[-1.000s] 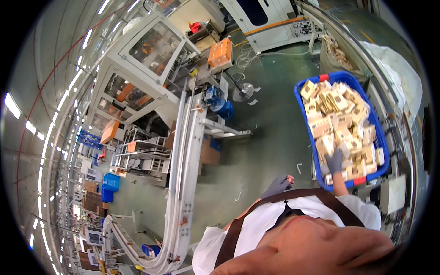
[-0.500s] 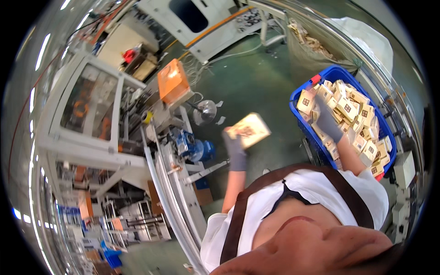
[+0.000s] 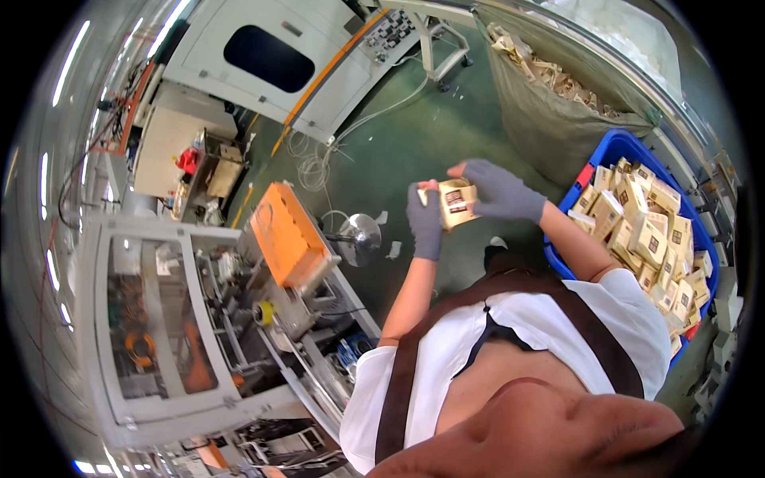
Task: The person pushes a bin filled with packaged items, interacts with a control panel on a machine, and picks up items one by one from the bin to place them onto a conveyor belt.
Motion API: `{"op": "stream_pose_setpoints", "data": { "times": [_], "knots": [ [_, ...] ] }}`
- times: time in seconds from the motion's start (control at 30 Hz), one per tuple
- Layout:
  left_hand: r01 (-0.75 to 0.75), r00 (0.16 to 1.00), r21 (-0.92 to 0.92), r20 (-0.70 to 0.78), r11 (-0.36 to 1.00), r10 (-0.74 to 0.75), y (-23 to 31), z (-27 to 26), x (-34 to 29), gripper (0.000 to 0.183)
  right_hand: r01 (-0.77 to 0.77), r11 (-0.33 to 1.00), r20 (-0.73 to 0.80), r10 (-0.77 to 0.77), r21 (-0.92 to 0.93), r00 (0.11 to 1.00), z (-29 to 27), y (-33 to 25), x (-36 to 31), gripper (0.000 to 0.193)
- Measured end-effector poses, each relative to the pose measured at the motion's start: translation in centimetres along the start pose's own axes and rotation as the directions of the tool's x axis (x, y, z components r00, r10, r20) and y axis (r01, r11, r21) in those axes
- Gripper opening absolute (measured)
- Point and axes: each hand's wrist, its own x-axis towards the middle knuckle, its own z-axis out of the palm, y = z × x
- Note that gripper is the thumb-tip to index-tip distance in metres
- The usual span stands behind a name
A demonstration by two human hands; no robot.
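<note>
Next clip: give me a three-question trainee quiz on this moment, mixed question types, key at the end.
1. True or false: both gloved hands are on the small tan carton.
2. Where is the blue crate of cartons? A) at the person's right B) at the person's left C) on the orange hopper
3. Fill in: the gloves are ____ in colour.

Key: 1 true: left hand and right hand both grip it. 2 A. 3 grey.
</note>
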Motion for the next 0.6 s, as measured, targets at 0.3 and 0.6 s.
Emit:
{"op": "stream_pose_setpoints", "data": {
  "times": [0.3,0.6],
  "knots": [
    [0.301,0.848,-0.557,0.528,0.774,0.050,4.1,13.9,16.1,0.067,-0.431,0.890,-0.494,0.310,-0.150,0.812,-3.3,14.3,7.0,0.047],
    [-0.159,0.742,-0.260,0.605,0.953,0.289,0.9,32.0,22.1,0.076,-0.806,0.578,-0.930,0.210,-0.131,0.301,-6.4,24.5,12.8,0.029]
  ]
}}
